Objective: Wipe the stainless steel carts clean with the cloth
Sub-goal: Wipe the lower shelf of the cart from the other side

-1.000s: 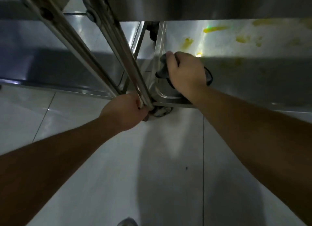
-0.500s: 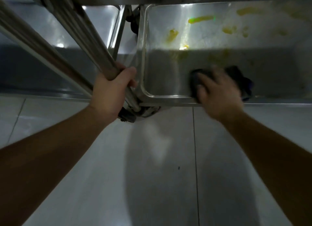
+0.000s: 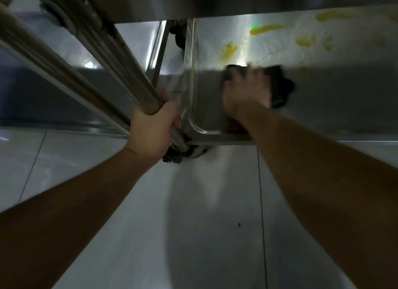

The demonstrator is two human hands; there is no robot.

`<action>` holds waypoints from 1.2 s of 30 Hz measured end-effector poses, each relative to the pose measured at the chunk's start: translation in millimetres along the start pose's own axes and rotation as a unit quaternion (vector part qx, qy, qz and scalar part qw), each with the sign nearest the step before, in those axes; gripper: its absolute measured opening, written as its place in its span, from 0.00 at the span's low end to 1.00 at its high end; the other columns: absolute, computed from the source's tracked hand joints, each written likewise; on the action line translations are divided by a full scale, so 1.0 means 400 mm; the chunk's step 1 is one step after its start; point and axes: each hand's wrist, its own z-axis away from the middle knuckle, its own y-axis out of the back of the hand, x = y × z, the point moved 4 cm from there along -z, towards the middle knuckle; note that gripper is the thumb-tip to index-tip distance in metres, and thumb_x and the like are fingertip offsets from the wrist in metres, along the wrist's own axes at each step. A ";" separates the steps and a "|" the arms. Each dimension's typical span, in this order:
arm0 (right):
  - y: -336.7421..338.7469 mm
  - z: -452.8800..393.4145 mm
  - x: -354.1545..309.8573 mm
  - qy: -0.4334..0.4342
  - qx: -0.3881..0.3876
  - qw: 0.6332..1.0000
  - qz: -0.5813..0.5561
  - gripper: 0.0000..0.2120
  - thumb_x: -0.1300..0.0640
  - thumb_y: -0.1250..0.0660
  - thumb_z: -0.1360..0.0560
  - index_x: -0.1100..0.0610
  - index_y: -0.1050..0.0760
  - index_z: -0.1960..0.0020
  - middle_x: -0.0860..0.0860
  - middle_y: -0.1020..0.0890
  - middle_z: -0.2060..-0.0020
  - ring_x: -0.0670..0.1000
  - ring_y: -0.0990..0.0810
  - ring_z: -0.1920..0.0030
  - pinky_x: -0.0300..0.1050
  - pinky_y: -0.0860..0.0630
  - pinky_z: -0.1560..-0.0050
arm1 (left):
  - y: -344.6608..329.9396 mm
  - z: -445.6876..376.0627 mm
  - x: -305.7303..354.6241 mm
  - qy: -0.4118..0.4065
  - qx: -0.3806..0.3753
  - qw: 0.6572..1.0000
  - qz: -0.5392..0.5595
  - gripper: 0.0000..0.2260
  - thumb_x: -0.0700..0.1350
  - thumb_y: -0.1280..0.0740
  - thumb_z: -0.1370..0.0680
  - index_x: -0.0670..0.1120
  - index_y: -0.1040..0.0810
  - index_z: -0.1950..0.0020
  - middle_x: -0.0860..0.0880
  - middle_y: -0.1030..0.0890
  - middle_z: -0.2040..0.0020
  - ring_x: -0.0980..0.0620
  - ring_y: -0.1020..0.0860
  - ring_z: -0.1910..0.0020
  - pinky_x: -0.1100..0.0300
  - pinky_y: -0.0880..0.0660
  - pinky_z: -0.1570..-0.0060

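right hand fingers spread, pressing cloth beneath onto cart shelf.

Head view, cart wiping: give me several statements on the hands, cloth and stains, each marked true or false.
1. The left hand grips a cart post. True.
2. The right hand presses a dark cloth on the bottom shelf. True.
3. The yellow stains are all wiped away. False: several remain beyond the cloth.
4. The cloth is white. False: it is dark.
5. The cloth lies on the floor. False: it is on the shelf.
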 end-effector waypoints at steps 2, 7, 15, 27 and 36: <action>-0.036 0.019 -0.156 0.147 -0.036 0.988 0.017 0.28 0.43 0.52 0.15 0.48 0.47 0.16 0.58 0.49 0.16 0.62 0.52 0.17 0.59 0.54 0.19 | -0.002 0.001 0.002 0.000 0.018 1.000 0.005 0.10 0.36 0.36 0.30 0.43 0.31 0.70 0.49 0.30 0.73 0.50 0.30 0.69 0.59 0.29 0.63; -0.019 0.005 -0.130 0.243 -0.036 0.969 0.023 0.27 0.42 0.53 0.14 0.46 0.46 0.16 0.53 0.47 0.16 0.57 0.49 0.17 0.56 0.52 0.18 | -0.003 0.001 0.005 -0.003 0.038 0.999 0.006 0.08 0.36 0.36 0.31 0.43 0.31 0.69 0.48 0.30 0.73 0.48 0.29 0.69 0.59 0.28 0.63; 0.115 -0.093 0.519 -0.182 0.083 0.980 -0.013 0.30 0.43 0.57 0.18 0.52 0.39 0.20 0.62 0.36 0.21 0.68 0.39 0.22 0.66 0.44 0.22 | 0.006 -0.003 -0.010 -0.024 0.019 1.000 -0.001 0.11 0.46 0.33 0.32 0.52 0.29 0.73 0.49 0.30 0.74 0.49 0.29 0.70 0.55 0.26 0.59; 0.017 -0.141 -0.048 0.031 -0.022 0.999 -0.009 0.30 0.45 0.52 0.15 0.52 0.49 0.15 0.57 0.50 0.16 0.62 0.54 0.17 0.63 0.58 0.19 | 0.000 0.002 -0.016 -0.028 0.032 0.999 0.003 0.11 0.37 0.36 0.29 0.47 0.32 0.70 0.50 0.31 0.73 0.52 0.30 0.70 0.58 0.27 0.62; -0.046 0.035 -0.143 0.258 -0.077 0.963 0.026 0.30 0.40 0.57 0.15 0.46 0.53 0.15 0.52 0.51 0.15 0.57 0.56 0.16 0.58 0.60 0.20 | -0.001 -0.001 -0.010 -0.007 0.042 0.999 0.012 0.12 0.36 0.36 0.31 0.48 0.30 0.73 0.50 0.30 0.74 0.51 0.30 0.71 0.58 0.28 0.63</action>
